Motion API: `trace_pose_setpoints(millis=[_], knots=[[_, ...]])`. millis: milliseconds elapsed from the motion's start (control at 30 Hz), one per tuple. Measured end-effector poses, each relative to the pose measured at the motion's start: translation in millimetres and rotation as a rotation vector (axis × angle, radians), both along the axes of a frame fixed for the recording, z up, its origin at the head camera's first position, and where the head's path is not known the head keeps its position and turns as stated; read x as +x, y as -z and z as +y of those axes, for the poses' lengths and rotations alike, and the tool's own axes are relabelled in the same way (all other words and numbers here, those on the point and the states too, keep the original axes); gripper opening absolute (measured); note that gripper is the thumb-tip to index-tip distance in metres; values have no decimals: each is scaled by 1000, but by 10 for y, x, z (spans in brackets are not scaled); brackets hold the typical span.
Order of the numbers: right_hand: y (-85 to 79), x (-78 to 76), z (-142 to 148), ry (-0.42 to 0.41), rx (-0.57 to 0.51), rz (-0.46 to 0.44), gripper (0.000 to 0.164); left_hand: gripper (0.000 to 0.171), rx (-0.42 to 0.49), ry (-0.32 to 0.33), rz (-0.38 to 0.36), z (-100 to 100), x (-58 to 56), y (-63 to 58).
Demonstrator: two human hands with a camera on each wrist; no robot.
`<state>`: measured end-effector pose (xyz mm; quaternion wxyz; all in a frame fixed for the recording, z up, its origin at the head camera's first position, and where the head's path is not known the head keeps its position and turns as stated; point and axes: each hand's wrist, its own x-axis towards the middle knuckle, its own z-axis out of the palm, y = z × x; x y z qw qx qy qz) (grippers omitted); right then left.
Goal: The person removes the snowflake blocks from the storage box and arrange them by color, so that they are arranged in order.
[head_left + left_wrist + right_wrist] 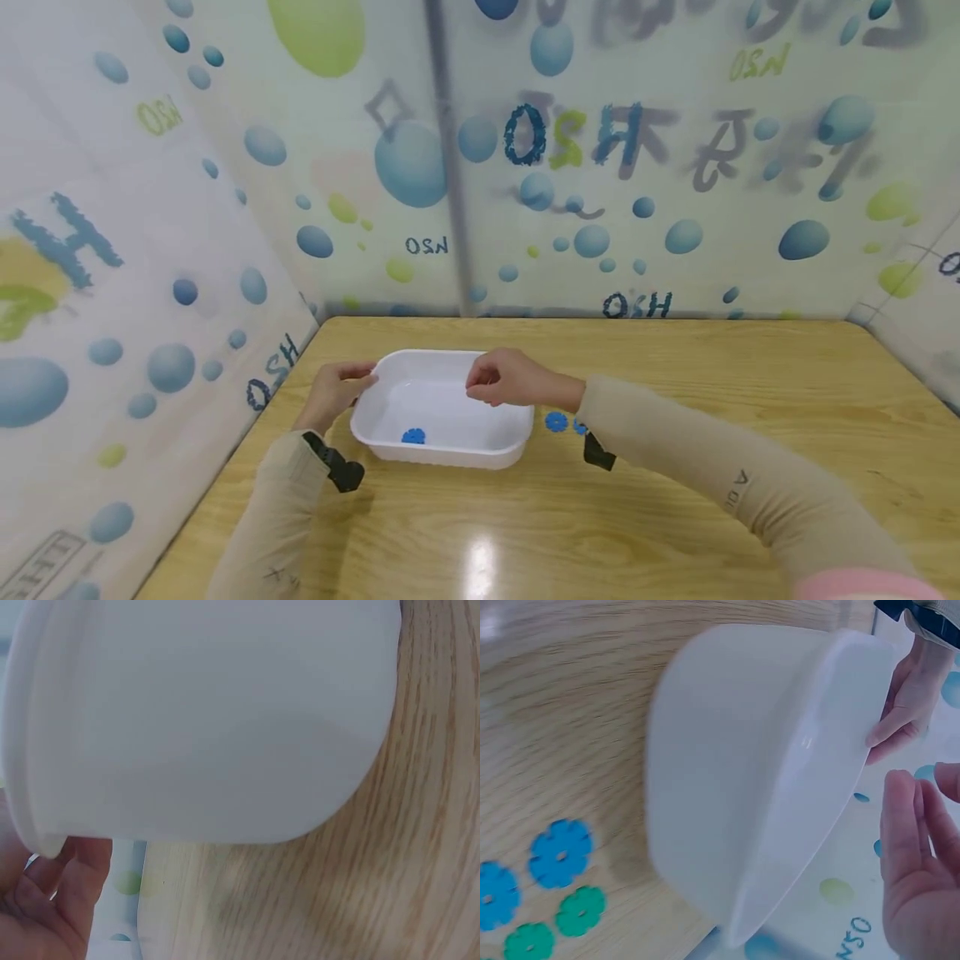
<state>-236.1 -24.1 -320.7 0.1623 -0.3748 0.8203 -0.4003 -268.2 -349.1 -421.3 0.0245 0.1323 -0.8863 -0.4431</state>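
A white plastic basin (442, 457) stands on the wooden table, its near side facing me. My left hand (335, 394) pinches the rim at its left end, thumb on top and fingers beneath. Over the right part of the basin hovers my right hand (513, 379), fingers bent. The right wrist view shows its thumb (949, 781) apart from the fingertips, with nothing visible between them. Inside the basin lies a blue snowflake building disc (413, 436), partly hidden by the near wall.
Right of the basin, blue snowflake discs (560, 853) and green snowflake discs (580, 910) lie flat on the table (675, 517). The right sleeve covers part of them in the head view. A bubble-patterned curtain (525, 250) hangs behind the table and along its left side.
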Motion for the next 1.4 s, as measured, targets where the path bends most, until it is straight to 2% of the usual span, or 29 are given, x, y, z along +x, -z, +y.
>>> trace_pose_setpoints(millis=[67, 167, 333, 500, 567, 667, 767, 900, 1100, 1400], knots=[[-17, -39, -117, -29, 6, 5, 8, 37, -15, -3, 12, -54, -115, 127], [-6, -119, -260, -75, 21, 11, 8, 36, -21, -3, 19, -63, -205, 198], [69, -291, -429, -130, 32, 1, 10, 36, -15, 18, 30, 45, -211, 108], [120, -465, -507, -139, 44, 15, 17, 40, 28, 58, -18, 296, 15, -279], [113, -522, -516, -138, 58, 30, 20, 38, 36, 46, -37, 403, 119, -457], [58, -578, -524, -125, 63, 46, 20, 37, 10, 56, -40, 459, 172, -584], [6, -608, -543, -105, 57, 54, 18, 36, 24, 52, -59, 478, 193, -643], [44, -622, -624, -118, 52, 49, 20, 36, 49, 61, -89, 483, 220, -659], [213, -577, -851, -180, 95, 29, 19, 38, 23, 76, -55, 431, 288, -626], [570, -497, -1096, -279, 200, -68, 22, 36, 12, 56, -45, 345, 397, -572]])
